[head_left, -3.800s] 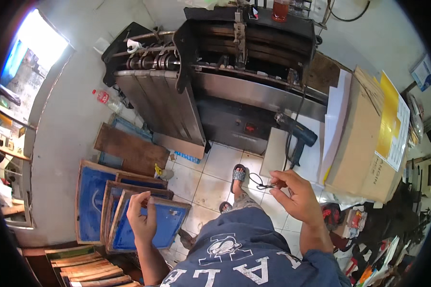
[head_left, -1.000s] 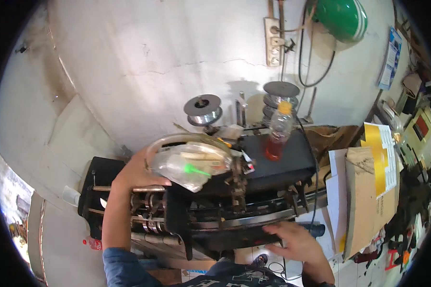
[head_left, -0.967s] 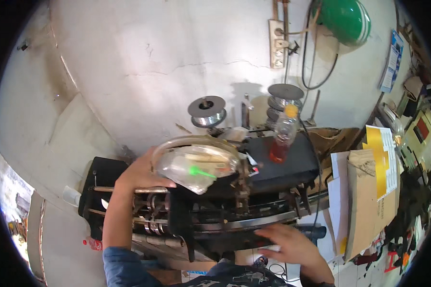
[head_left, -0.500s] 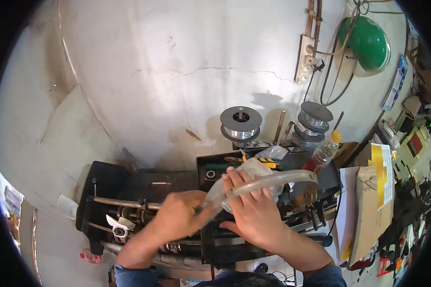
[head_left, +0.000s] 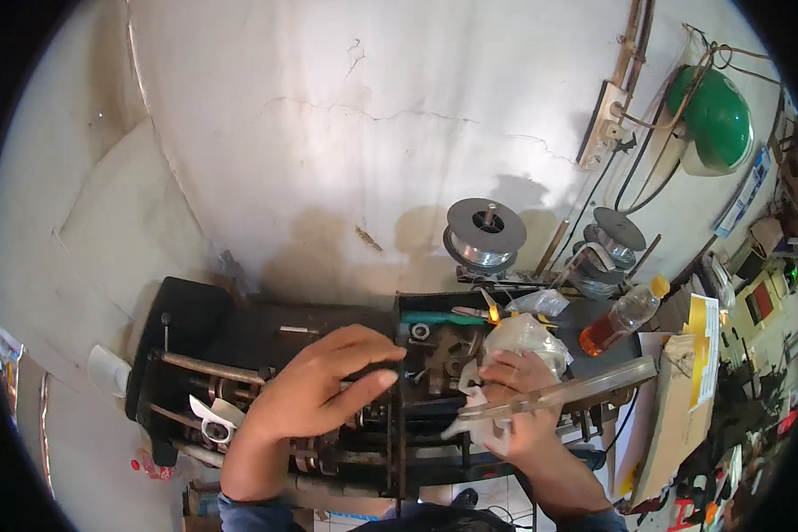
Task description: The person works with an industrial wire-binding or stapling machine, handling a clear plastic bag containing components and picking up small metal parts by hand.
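Note:
My left hand (head_left: 324,386) is above the machine's middle, thumb and fingers apart, holding nothing. My right hand (head_left: 528,403) is closed on a crumpled whitish sheet (head_left: 520,340), thin plastic or cloth, bunched above and below the fingers. Across the back of that hand runs a long, narrow translucent band (head_left: 594,381), seen nearly edge-on, its right end sticking out past the wrist. Whether fingers grip the band is hidden. Beneath both hands stands a black machine (head_left: 399,390) with metal rods and rollers.
A wire spool (head_left: 486,235) stands behind the machine, more spools (head_left: 607,248) to its right. A bottle of reddish-brown liquid (head_left: 621,315) leans at the right. Pliers (head_left: 490,306) with orange handles lie on the machine's tray. Cardboard and papers (head_left: 669,426) flank the right side.
My left hand has let go of the band and moved left, its fingers now apart. The right hand has shifted right, closing on the crumpled sheet. The band has swung right, and the view has turned slightly.

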`<state>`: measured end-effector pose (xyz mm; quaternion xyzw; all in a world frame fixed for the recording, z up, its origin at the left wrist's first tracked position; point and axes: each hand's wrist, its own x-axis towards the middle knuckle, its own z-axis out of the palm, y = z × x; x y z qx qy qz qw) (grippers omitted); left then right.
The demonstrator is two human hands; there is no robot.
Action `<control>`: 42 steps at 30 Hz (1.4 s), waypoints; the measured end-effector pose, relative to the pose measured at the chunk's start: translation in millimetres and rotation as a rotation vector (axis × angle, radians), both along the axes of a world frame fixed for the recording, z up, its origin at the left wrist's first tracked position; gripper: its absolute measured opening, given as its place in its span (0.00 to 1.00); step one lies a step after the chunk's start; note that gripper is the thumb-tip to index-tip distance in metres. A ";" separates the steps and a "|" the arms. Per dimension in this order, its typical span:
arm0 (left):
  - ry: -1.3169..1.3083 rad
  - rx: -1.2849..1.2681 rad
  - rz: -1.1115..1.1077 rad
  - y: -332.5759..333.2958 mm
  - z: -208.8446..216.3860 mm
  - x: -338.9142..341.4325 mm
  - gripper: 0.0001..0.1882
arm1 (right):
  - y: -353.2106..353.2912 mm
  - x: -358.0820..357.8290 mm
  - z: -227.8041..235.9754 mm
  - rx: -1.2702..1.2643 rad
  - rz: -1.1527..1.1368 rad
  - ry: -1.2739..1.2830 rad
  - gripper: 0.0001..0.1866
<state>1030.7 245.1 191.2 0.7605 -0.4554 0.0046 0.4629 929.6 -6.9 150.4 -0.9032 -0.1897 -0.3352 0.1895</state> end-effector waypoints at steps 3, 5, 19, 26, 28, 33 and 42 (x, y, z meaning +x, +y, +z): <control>-0.113 0.108 0.059 -13.8 -10.6 17.4 0.12 | -5.0 -8.1 -0.4 -0.066 0.046 0.074 0.10; -0.186 0.160 0.092 -27.0 -18.8 30.0 0.11 | -10.1 -8.4 -4.6 0.009 0.084 0.072 0.14; -0.355 0.339 -0.077 -78.3 -33.1 65.2 0.14 | 4.2 -0.8 -9.8 0.489 0.009 -0.060 0.13; -0.248 0.183 -0.181 -82.5 -34.4 64.0 0.14 | 0.6 -1.4 5.2 0.022 0.087 -0.174 0.11; -0.158 0.275 -0.185 -84.3 -20.5 58.4 0.16 | 5.4 -7.7 -3.8 0.075 0.073 -0.189 0.10; -0.179 0.228 -0.115 -82.8 -24.6 45.3 0.19 | 24.4 -2.6 6.5 0.050 0.134 -0.419 0.08; 0.390 -0.062 0.040 -87.3 -35.9 32.8 0.13 | 43.3 25.7 -1.3 0.057 0.169 -0.447 0.11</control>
